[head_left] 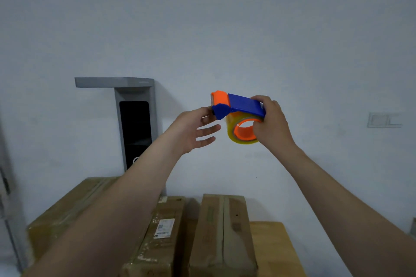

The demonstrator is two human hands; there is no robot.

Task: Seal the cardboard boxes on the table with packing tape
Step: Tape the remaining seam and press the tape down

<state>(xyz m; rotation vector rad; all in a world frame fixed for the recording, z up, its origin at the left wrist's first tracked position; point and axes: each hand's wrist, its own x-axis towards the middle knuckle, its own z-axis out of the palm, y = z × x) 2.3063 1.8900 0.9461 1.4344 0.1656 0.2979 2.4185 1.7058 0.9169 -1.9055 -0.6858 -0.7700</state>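
A wide brown cardboard box with a matte, scuffed top is seen at the left of the wooden desk; stiff panels are judged. The left hand is spread, its fingertips at the cutter end of the blue-and-orange plastic tape dispenser. This light, rigid tool, with its glossy clear tape roll, is gripped above the desk by the right hand; its blue body is judged the safest hold. A narrower brown box lies below.
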